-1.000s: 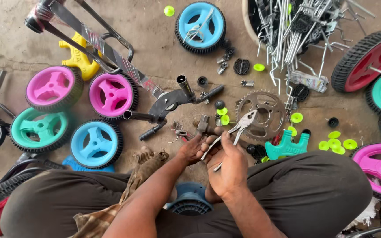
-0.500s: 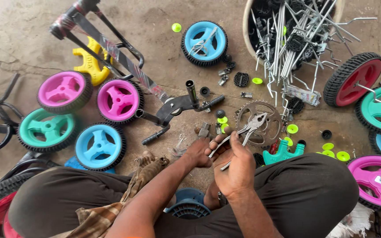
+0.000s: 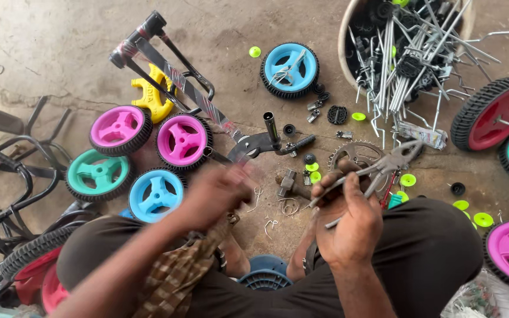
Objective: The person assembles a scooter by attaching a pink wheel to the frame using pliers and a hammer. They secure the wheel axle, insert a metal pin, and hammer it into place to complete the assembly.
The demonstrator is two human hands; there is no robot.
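My right hand (image 3: pixel 347 215) grips the handles of metal pliers (image 3: pixel 384 168), whose jaws point up and right over a toothed chain sprocket (image 3: pixel 354 154) on the ground. My left hand (image 3: pixel 216 194) is blurred, held out to the left above a blue wheel (image 3: pixel 155 194) and a magenta wheel (image 3: pixel 182 141); whether it holds anything cannot be told. Small metal clips and a bolt (image 3: pixel 287 184) lie on the ground between my hands. I sit with both knees spread, in dark trousers.
Small plastic wheels lie all around: pink (image 3: pixel 119 128), teal (image 3: pixel 97 174), blue (image 3: pixel 290 69), red (image 3: pixel 493 113). A bucket (image 3: pixel 349 41) of metal rods stands top right. A black frame part (image 3: pixel 172 76), a yellow piece (image 3: pixel 148 94) and green caps (image 3: pixel 407 179) are scattered about.
My left hand has let go near the pliers and swung left, blurred with motion. My right hand still holds the pliers. The view has shifted slightly.
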